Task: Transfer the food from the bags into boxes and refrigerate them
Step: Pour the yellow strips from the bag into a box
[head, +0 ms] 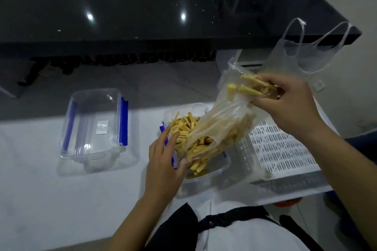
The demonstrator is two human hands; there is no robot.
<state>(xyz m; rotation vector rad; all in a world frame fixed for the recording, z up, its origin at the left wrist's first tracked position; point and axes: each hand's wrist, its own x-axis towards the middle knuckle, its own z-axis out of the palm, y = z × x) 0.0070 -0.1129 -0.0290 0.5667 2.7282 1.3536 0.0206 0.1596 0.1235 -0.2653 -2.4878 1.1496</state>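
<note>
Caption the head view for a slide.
Right hand tips a plastic bag of yellow sticks into a clear box; left hand steadies it.

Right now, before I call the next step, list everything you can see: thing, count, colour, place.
food box: one, clear with blue clips, centre of the white counter, part-filled.
food strips: many, yellow, in the box and the bag.
plastic bag: one, clear, tilted mouth-down over the box.
lid: one, clear with blue clips, left on the counter.
basket: one, white, perforated, right of the box.
spare bag: one, clear, behind the basket.
dark worktop: one, black, beyond.
left hand: at the bag's mouth.
right hand: grips the bag's raised bottom.
</note>
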